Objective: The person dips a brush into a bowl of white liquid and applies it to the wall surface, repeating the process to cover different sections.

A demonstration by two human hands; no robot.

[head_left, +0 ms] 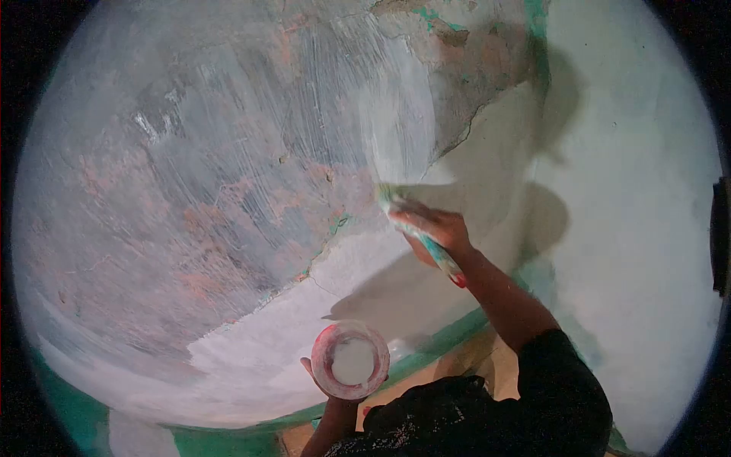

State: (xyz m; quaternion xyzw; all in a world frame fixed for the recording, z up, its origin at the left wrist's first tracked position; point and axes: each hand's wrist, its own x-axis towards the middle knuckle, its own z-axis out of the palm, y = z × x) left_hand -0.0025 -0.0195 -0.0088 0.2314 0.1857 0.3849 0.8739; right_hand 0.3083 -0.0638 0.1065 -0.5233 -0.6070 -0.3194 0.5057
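Note:
My right hand (435, 228) is closed round the handle of a paintbrush (431, 247), whose handle end is red. The bristles press against the wall (228, 190), at the lower end of a wet white streak (396, 114). Low in the view, my left hand (333, 391) holds a pinkish round paint pot (326, 373) from below, its fingers mostly hidden by the pot. White paint (353, 361) lies inside it. The wall around the brush is patchy grey and pink, with a ragged plaster edge running below and to the right.
A smooth pale wall (632, 190) meets the patchy one at a corner on the right. A green band (449, 333) runs along the wall's lower edge, above a tan floor (502, 369). At the far right edge is a dark object (719, 236) that I cannot identify.

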